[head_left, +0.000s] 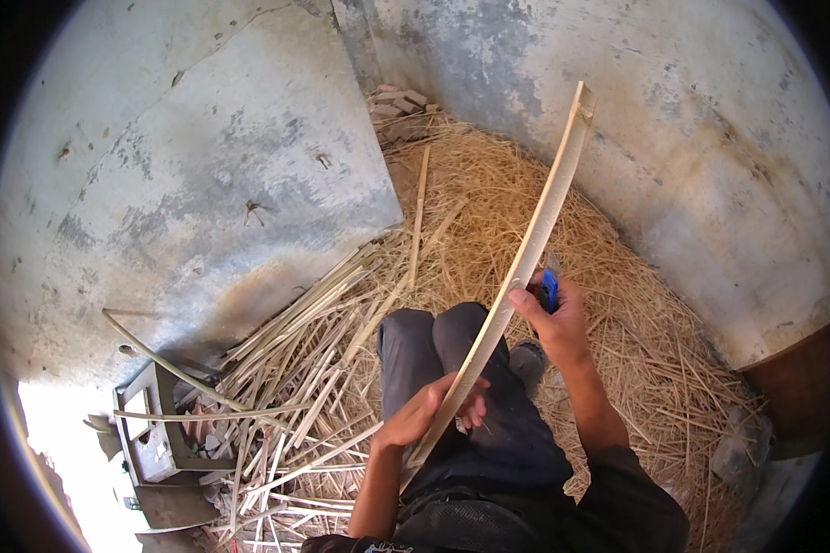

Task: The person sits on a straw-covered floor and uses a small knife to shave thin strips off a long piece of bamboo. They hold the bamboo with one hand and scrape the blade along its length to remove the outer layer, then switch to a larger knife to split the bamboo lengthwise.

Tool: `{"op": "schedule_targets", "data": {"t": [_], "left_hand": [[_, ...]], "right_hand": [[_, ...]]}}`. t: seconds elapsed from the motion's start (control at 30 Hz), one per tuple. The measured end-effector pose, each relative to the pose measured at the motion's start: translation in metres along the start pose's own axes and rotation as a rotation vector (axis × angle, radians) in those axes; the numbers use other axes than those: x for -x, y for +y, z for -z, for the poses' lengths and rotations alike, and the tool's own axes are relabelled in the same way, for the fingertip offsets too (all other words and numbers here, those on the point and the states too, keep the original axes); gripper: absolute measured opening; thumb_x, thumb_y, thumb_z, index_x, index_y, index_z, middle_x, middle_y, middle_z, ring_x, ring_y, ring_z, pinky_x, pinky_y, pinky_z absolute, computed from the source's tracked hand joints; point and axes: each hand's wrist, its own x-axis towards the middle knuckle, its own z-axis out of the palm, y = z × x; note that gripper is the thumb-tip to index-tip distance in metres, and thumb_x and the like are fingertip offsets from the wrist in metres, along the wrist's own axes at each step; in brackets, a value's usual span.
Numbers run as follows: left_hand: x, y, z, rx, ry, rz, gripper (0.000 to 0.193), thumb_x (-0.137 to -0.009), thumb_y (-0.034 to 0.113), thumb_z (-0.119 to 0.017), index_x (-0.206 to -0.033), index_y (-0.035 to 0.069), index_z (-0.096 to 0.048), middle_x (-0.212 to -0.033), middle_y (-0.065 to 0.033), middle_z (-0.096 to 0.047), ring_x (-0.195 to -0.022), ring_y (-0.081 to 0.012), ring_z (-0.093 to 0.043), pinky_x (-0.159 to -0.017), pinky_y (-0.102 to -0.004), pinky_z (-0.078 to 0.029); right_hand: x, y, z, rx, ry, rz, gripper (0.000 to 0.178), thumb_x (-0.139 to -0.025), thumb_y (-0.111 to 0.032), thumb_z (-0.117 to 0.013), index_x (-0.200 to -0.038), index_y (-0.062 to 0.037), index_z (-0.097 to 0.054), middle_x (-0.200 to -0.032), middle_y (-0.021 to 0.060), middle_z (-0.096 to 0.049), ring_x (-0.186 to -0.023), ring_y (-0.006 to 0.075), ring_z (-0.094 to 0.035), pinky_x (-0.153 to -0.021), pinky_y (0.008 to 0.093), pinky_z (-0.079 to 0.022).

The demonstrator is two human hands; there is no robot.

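A long split bamboo strip (537, 235) slants from my waist up and away to the right, its hollow inner face showing. Low on the strip, my left hand (432, 411) is closed around it, thumb on the near side and fingertips past the far edge. Farther up, my right hand (553, 318) is closed on a small blue-handled tool (550, 289). The right thumb lies against the strip's edge. Most of the tool is hidden by the fingers, so its working end cannot be made out.
Straw-like shavings (489, 212) cover the floor ahead and to the right. Many loose bamboo strips (295, 341) lie piled at left. A grey box-like frame (161, 442) stands at the far left. Worn plaster walls (249, 138) close in; bricks (401, 100) sit in the corner.
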Motion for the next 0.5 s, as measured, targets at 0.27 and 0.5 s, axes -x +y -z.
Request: {"op": "schedule_targets", "data": {"t": [0.27, 0.5], "left_hand": [[-0.012, -0.002, 0.005, 0.034, 0.032, 0.152, 0.060, -0.109, 0.061, -0.033, -0.108, 0.005, -0.056, -0.082, 0.0034, -0.047, -0.068, -0.0052, -0.043, -0.060, -0.0195, -0.039], [-0.010, 0.018, -0.007, -0.163, 0.208, 0.112, 0.055, -0.112, 0.054, -0.034, -0.104, 0.004, -0.057, -0.079, 0.0043, -0.046, -0.067, -0.0062, -0.042, -0.060, -0.0232, -0.038]], "right_hand": [[0.003, 0.017, 0.013, 0.091, 0.043, 0.275, 0.024, -0.097, -0.025, -0.072, -0.099, -0.0022, -0.066, -0.083, 0.0017, -0.066, -0.071, 0.0076, -0.060, -0.063, 0.0256, -0.047], [0.019, 0.015, 0.013, 0.723, -0.084, 0.626, 0.033, -0.094, -0.036, -0.075, -0.102, -0.0043, -0.068, -0.083, 0.0105, -0.069, -0.067, 0.0255, -0.070, -0.055, 0.0358, -0.052]]}}
